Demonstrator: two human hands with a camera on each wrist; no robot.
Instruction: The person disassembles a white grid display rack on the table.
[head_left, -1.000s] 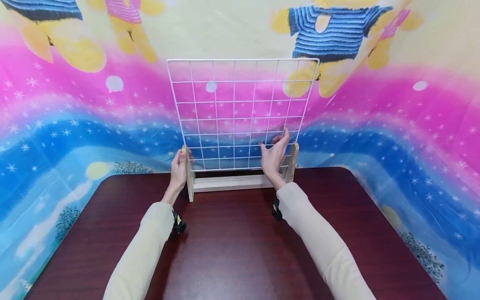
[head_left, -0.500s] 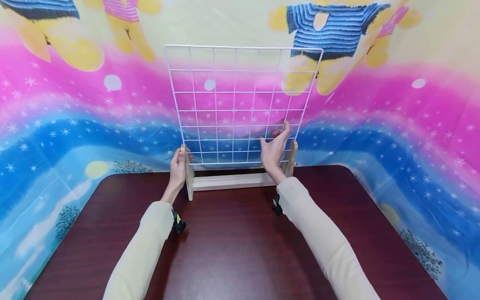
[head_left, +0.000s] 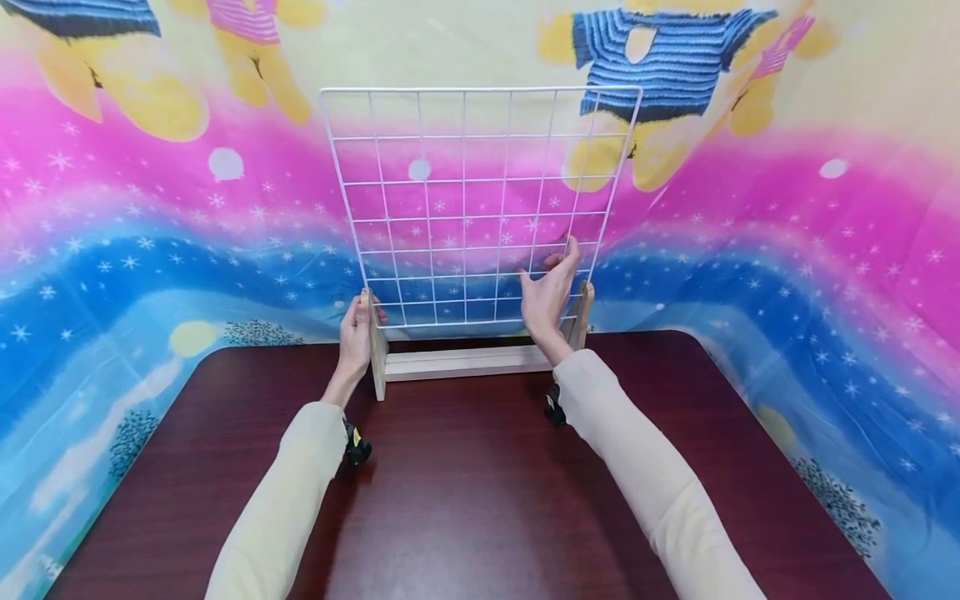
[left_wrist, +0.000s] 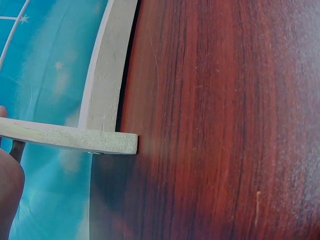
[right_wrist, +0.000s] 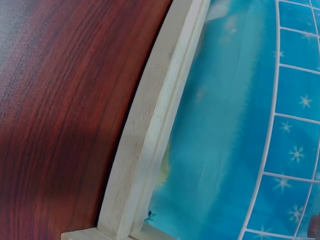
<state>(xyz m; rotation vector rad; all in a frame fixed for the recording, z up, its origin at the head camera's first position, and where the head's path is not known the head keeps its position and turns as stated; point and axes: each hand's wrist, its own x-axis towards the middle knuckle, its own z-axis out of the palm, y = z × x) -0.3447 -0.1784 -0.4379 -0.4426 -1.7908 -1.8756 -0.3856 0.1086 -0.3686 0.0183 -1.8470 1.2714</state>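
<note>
A white wire grid panel [head_left: 464,180] stands up in the head view, its lower end between the two sides of a pale wooden stand [head_left: 465,363]. On the left, my left hand [head_left: 355,337] grips the top of the stand's left side piece [left_wrist: 75,136], thumb in front and fingertips past the inner face. My right hand [head_left: 547,302] holds the grid by its lower right wires, the index finger pointing up. In the right wrist view the grid's bottom wire [right_wrist: 274,112] is apart from the stand's crossbar [right_wrist: 145,135]. Part of the right side piece [head_left: 587,312] is behind the right hand.
The stand sits near the back edge of a dark red-brown wooden table [head_left: 450,483]. A printed cloth backdrop [head_left: 187,183] hangs close behind and along both sides. A black camera [head_left: 358,446] is strapped at the left wrist, another [head_left: 553,406] at the right.
The grid has risen in my right hand, then its top has shifted slightly left. The right hand has moved up a little. My left hand keeps its hold on the stand.
</note>
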